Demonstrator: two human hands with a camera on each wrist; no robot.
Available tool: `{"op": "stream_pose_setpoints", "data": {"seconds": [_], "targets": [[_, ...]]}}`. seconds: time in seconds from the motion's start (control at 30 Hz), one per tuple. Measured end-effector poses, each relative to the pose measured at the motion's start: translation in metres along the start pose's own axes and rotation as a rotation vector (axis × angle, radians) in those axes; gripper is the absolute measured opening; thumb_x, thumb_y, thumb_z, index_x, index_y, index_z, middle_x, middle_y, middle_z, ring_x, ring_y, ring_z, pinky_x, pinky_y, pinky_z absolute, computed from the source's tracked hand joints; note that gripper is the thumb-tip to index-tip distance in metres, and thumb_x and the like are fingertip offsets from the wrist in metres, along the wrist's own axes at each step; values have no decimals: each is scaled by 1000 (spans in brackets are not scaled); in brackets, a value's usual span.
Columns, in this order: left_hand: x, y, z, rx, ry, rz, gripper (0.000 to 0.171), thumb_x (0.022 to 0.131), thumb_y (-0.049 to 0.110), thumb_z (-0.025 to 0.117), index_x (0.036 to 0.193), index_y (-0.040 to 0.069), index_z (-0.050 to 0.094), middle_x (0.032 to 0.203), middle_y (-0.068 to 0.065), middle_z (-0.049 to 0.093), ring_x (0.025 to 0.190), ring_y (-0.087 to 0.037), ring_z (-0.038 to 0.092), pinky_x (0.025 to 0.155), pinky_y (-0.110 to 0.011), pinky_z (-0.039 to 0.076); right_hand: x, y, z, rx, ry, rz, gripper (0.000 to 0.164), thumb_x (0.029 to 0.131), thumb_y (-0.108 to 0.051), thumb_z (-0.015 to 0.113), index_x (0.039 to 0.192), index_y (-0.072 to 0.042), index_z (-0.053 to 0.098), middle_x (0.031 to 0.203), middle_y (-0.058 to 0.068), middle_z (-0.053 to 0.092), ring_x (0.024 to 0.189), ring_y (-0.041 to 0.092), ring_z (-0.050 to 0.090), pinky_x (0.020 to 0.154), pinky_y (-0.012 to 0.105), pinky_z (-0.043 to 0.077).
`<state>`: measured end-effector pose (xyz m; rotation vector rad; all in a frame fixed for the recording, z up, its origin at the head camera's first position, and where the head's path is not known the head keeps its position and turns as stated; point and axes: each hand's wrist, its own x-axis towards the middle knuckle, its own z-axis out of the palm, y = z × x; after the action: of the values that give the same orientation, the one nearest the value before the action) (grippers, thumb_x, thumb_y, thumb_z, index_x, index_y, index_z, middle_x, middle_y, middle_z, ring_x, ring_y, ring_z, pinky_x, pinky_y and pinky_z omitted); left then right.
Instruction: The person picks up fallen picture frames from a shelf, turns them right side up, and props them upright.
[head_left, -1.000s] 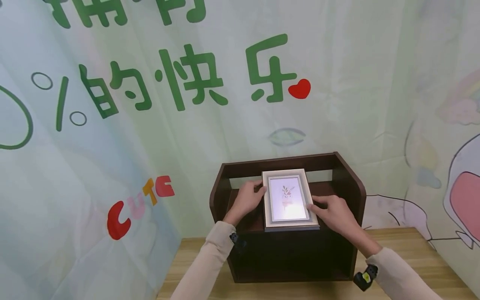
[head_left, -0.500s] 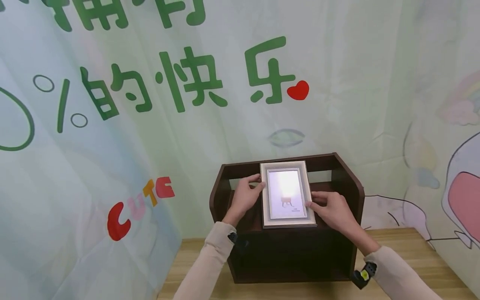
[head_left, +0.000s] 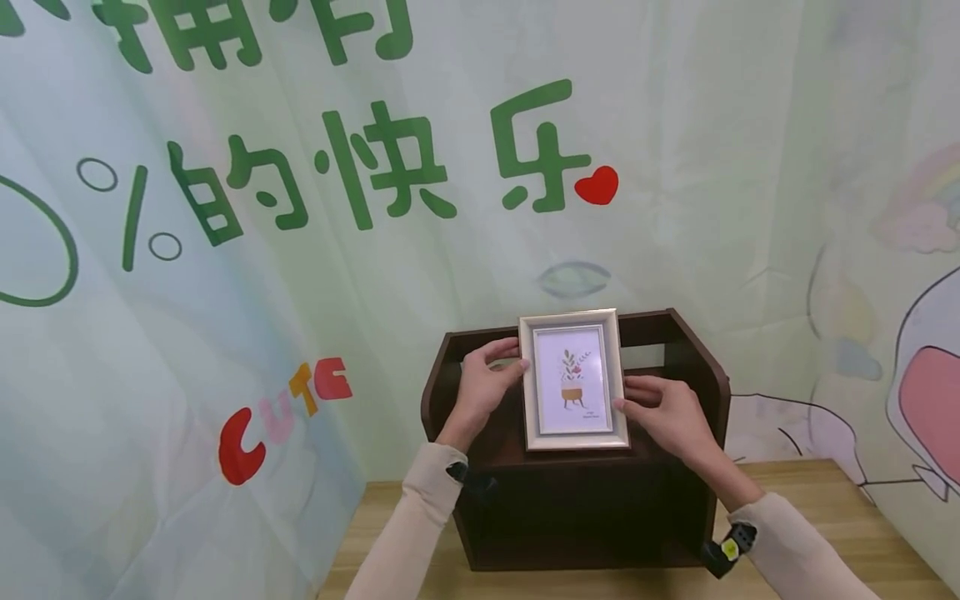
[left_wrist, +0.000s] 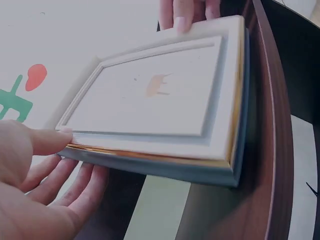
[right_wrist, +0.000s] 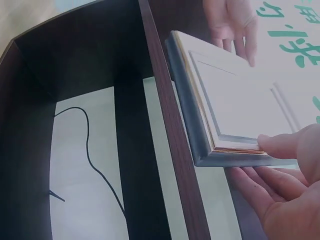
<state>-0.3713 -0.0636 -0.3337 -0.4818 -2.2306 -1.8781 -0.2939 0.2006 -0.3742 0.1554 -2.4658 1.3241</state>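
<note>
A pale picture frame (head_left: pixel 573 442) with a potted-plant print stands tilted back over the upper shelf of a dark brown wooden shelf unit (head_left: pixel 585 508). My left hand (head_left: pixel 483 385) pinches its left edge, thumb on the front and fingers behind. On the opposite side, lower down, my right hand (head_left: pixel 667 415) grips the right edge the same way. The left wrist view shows the picture frame's (left_wrist: pixel 225 125) gold line and grey-blue side, with its bottom edge close to the shelf's front. In the right wrist view the thumb of my right hand (right_wrist: pixel 285 185) presses the front.
The shelf unit stands on a wood-grain table (head_left: pixel 810 500). Behind it hangs a printed curtain (head_left: pixel 690 233) with green characters and a red heart. The unit's side panel (head_left: pixel 693 367) rises to the right of my right hand.
Both hands have tipped the picture frame more upright, its top edge rising toward the curtain. The glare on its glass has faded, and the print now shows fully.
</note>
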Motion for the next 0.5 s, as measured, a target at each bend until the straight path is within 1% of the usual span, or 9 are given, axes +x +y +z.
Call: {"op": "stream_pose_setpoints", "data": {"seconds": [0.1, 0.23, 0.37, 0.5], "targets": [[0, 2, 1, -36, -2, -5, 40, 85, 7, 75, 124, 11, 66, 120, -15, 66, 91, -21, 71, 77, -32, 61, 0, 1, 1, 18, 13, 0, 51, 88, -28, 75, 130, -4, 62, 122, 18, 70, 109, 32, 70, 87, 44, 59], [-1, 3, 1, -59, -2, 9, 40, 85, 4, 75, 124, 10, 66, 121, -17, 66, 88, -20, 71, 75, -34, 61, 1, 5, 3, 26, 34, -29, 48, 86, -28, 76, 127, -5, 65, 118, 17, 72, 106, 31, 71, 86, 43, 59], [-2, 5, 0, -87, 10, 34, 40, 84, 1, 74, 122, 9, 66, 120, -17, 66, 85, -18, 71, 75, -36, 61, 5, 9, 6, 36, 61, -72, 47, 85, -28, 78, 125, -7, 66, 115, 15, 73, 104, 29, 72, 85, 43, 59], [-5, 5, -3, -80, 31, 76, 40, 83, 2, 76, 121, 11, 66, 120, -15, 67, 87, -20, 72, 75, -32, 61, 9, 12, 9, 49, 80, -103, 47, 84, -29, 78, 125, -8, 66, 115, 15, 73, 103, 29, 72, 84, 43, 59]]}}
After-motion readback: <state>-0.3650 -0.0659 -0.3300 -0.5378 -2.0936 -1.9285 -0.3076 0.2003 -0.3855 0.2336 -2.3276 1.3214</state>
